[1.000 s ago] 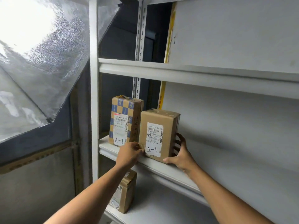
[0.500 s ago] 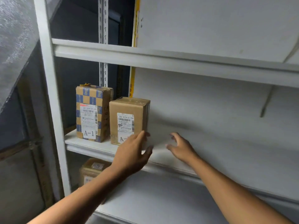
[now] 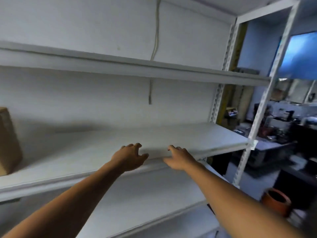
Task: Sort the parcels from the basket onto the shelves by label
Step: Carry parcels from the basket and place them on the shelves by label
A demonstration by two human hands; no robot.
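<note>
One parcel (image 3: 8, 141) on the shelf (image 3: 188, 138); two empty hands, left hand (image 3: 128, 157), right hand (image 3: 178, 158).

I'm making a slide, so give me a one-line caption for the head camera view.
Both hands, left hand and right hand, open and empty over the middle shelf; one cardboard parcel at far left.
</note>
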